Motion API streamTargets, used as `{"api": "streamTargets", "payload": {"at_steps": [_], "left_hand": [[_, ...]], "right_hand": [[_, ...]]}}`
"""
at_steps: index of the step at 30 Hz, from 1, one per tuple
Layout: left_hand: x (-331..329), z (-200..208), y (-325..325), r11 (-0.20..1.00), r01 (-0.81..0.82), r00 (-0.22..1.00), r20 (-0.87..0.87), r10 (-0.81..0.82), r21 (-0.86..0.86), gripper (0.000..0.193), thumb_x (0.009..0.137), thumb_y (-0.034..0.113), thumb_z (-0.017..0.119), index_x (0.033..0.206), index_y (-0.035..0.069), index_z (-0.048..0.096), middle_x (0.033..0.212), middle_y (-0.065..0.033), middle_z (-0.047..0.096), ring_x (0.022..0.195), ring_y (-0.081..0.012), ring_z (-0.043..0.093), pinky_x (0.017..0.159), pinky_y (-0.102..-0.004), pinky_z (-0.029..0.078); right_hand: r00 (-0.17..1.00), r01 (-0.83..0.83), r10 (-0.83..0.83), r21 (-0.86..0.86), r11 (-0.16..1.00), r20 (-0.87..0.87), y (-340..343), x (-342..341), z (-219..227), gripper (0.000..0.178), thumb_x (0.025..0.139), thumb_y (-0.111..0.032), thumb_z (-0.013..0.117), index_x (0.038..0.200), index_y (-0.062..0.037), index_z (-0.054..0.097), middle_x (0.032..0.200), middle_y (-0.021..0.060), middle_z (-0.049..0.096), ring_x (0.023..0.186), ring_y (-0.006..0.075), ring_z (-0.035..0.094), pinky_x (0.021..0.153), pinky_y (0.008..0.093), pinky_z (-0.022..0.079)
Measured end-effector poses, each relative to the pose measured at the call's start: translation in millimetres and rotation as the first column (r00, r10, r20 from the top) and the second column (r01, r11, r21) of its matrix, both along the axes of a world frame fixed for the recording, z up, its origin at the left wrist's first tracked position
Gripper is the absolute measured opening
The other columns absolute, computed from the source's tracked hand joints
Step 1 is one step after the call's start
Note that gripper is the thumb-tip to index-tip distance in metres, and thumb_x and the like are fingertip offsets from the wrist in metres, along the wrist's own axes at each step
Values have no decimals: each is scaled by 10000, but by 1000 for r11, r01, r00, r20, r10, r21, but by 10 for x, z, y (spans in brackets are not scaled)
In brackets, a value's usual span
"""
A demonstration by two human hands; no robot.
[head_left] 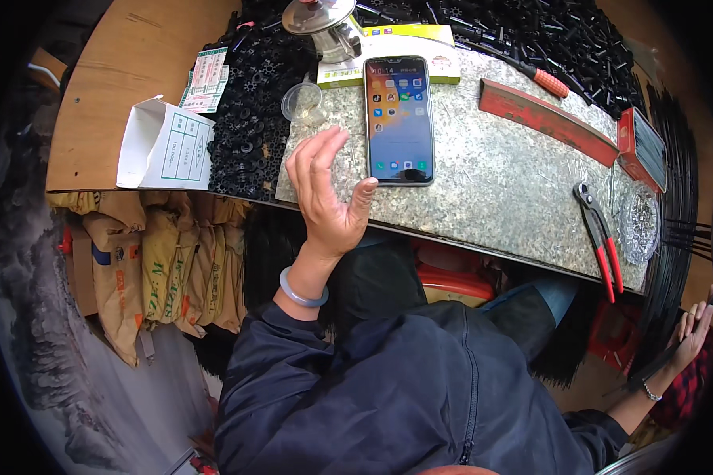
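My left hand [325, 194], with a pale bangle [302, 291] on its wrist, hovers over the table's front edge. Its fingers are spread and hold nothing. The thumb tip is beside the lower left corner of a smartphone [400, 131] with its screen lit, propped against a yellow-green and white box [444, 55]. Out at the far right, my right hand [695, 328] has its fingers closed around what looks like a bundle of thin black rods [657, 362]; the dark rim hides part of it. A small clear cup [302, 103] stands beyond the left fingers.
Black-and-red pliers [598, 233], a clear dish of small metal parts [640, 224], a red metal bar [547, 123] and a red-handled tool [550, 81] lie on the speckled tabletop [483, 206]. Black plastic parts [249, 142] and a white carton [166, 146] are left. Long black rods [673, 158] stand right.
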State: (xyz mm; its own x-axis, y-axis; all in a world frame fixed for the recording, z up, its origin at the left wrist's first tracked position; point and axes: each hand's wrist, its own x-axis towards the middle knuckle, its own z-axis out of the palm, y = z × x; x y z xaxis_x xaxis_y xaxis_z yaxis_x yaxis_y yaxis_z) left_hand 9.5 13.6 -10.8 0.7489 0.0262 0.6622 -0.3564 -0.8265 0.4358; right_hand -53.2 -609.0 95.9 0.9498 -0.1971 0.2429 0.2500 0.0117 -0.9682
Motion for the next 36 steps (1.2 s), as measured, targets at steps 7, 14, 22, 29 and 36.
{"api": "streamTargets", "payload": {"at_steps": [7, 14, 22, 29, 36], "left_hand": [[191, 234, -151, 950, 16, 984, -171, 39, 312, 664, 807, 616, 442, 1265, 136, 474, 1184, -178, 387, 1068, -344, 319, 917, -446, 289], [158, 240, -40, 989, 43, 987, -159, -21, 139, 619, 807, 597, 469, 1198, 123, 545, 1149, -154, 449, 1059, -320, 354, 916, -426, 293], [-106, 119, -152, 946, 174, 983, -110, -149, 273, 452, 784, 541, 530, 1062, 209, 658, 1180, -104, 477, 1066, -271, 367, 920, -369, 321], [-109, 62, -181, 895, 210, 975, -147, -164, 393, 510, 802, 578, 482, 1081, 187, 652, 1164, -114, 474, 1059, -267, 355, 937, -365, 296], [-72, 91, 13, 969, 52, 998, -35, -44, 243, 599, 805, 568, 498, 1176, 102, 559, 1146, -124, 491, 1054, -273, 384, 904, -376, 321]], "right_hand": [[984, -180, 179, 99, 979, 26, -410, 1, -92, 480, 923, -12, 337, 1379, 19, 188, 881, 35, 365, 610, 62, 303, 468, 164, 290], [999, -48, 50, 67, 997, -17, -358, -94, -75, 410, 905, 15, 352, 1303, 65, 267, 900, 58, 354, 629, 78, 310, 480, 173, 303], [995, -95, 97, 88, 992, -21, -353, -38, -55, 384, 881, 39, 382, 1252, 97, 301, 932, 67, 349, 645, 88, 322, 500, 175, 319], [996, -87, 89, 44, 995, -26, -545, -73, -98, 437, 858, 64, 390, 1280, 97, 281, 965, 77, 352, 662, 98, 341, 516, 171, 325], [984, -173, 176, 114, 978, -14, -365, -42, -56, 419, 855, 86, 375, 1266, 92, 296, 915, 70, 328, 648, 100, 327, 497, 192, 318]]}}
